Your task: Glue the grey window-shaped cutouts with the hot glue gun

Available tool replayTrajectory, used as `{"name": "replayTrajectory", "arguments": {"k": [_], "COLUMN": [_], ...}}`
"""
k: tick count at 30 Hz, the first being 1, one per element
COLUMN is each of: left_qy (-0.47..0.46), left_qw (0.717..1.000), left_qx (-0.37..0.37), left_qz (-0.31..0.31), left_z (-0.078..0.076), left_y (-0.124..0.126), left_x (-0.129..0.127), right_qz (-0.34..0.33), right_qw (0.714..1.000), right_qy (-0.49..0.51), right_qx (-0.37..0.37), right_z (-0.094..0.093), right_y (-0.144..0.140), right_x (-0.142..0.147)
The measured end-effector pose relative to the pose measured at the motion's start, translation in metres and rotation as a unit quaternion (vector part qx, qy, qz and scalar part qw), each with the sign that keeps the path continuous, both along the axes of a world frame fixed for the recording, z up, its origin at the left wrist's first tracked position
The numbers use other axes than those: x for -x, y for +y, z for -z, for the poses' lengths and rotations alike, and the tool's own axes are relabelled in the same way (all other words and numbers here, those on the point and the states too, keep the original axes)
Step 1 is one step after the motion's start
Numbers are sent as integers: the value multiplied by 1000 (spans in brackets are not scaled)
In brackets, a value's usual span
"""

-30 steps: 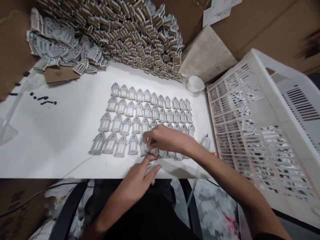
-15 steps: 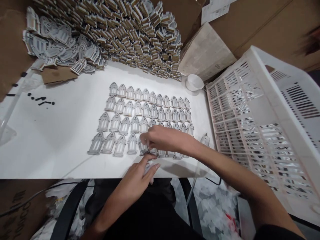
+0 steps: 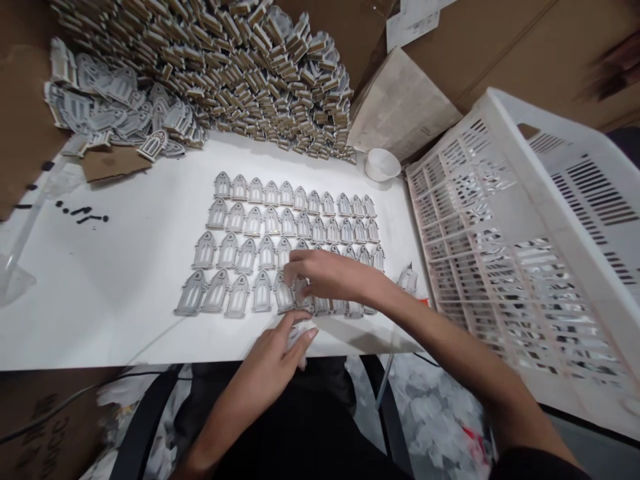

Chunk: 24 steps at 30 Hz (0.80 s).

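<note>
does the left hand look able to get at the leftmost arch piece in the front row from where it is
Probably yes. The left hand rests at the table's near edge, and the leftmost arch piece lies flat to its left with only bare white table between. The right hand works further right, out of the way.

Window-shaped pieces (image 3: pixel 239 295): grey frames, pale panes, laid in rows. Table (image 3: pixel 125 267): white, with small black marks. Heaped pieces (image 3: pixel 225 60): grey faces, tan edges. Crate (image 3: pixel 505 220): white, slotted lattice. Small cup (image 3: pixel 382 163): white. Cardboard (image 3: pixel 500 47): brown.
</note>
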<state>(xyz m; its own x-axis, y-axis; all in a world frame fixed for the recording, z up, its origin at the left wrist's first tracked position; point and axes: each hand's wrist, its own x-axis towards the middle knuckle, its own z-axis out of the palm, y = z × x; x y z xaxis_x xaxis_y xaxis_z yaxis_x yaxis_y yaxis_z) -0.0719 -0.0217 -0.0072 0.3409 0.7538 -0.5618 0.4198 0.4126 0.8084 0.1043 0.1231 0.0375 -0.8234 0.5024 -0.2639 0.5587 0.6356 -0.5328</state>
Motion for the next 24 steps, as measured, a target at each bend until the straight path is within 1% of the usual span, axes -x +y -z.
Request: {"name": "replayTrajectory", "arguments": {"k": [2,4,5,7,9,11,13,15,16,17,19,21,22,24], "left_qy": [-5,-19,-31,-65,-103,-138,-166,-198,-219,-247,-311,-360,-375,-389], "left_qw": [1000,1000,999,996,991,983,970,949,934,913,861,812,795,775], "left_qx": [-6,-14,-16,-10,-1,4,13,35,46,57,72,75,73,67], "left_qz": [-6,-18,-28,-53,-83,-119,-175,-242,-279,-319,-395,-453,-471,-493], "left_z": [3,6,8,10,9,6,1,-4,-7,-9,-14,-18,-20,-25], "left_y": [-1,-2,-3,-5,-6,-8,-10,-12,-13,-13,-13,-12,-12,-12], "left_x": [1,1,1,2,2,2,1,-2,-3,-5,-8,-10,-11,-13], "right_qz": [57,128,153,161,143,132,140,146,148,150,171,217,242,279], "right_qw": [998,989,984,979,979,978,974,971,972,973,972,963,954,926], "right_qy": [19,27,19,-12,-31,-34,-24,-18,-17,-14,19,102,155,254], "right_qx": [-24,-64,-87,-124,-144,-160,-178,-186,-183,-177,-163,-123,-90,-11], "right_z": [-8,-11,-10,-3,9,20,26,26,25,22,16,8,5,3], "right_y": [-9,-28,-40,-64,-84,-94,-97,-97,-98,-99,-105,-116,-122,-138], "right_x": [-13,-25,-30,-35,-34,-31,-29,-29,-29,-30,-30,-29,-26,-18]}}
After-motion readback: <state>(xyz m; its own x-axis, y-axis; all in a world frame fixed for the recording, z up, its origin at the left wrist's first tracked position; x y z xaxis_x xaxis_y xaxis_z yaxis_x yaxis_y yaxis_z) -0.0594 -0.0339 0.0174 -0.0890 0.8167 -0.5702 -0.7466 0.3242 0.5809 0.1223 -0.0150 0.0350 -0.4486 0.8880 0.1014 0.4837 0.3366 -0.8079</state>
